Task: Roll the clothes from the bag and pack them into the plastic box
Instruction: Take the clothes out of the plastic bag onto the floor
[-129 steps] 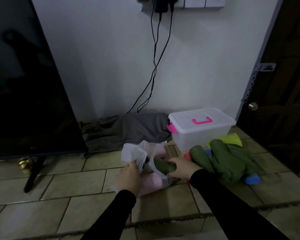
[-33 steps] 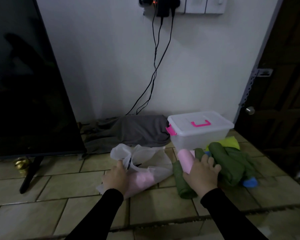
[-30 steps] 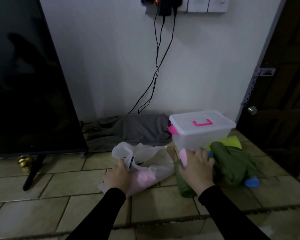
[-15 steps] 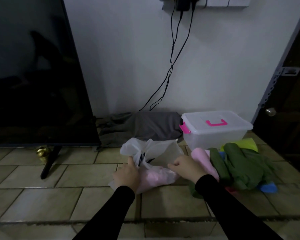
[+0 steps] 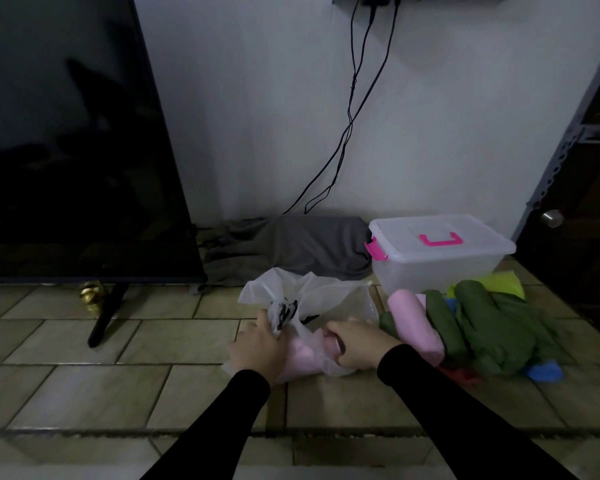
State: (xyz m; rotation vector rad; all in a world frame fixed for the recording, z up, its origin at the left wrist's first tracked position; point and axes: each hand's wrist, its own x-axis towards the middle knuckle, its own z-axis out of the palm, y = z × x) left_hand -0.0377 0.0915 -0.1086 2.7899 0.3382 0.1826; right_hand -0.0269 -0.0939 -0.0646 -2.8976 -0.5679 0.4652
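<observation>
On glossy tiles, the left hand (image 5: 257,348) pinches the crinkled translucent white plastic bag (image 5: 309,299) while the right hand's (image 5: 357,348) curled fingers grip soft pink cloth (image 5: 305,355) inside it.

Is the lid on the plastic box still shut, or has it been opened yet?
Shut. The lid sits flat on the plastic box, with the pink latch down at its left end; no clothes show through its clear wall.

right hand (image 5: 355,344) | left pink roll (image 5: 414,325) on pile | back gripping bag (image 5: 305,306)
</observation>
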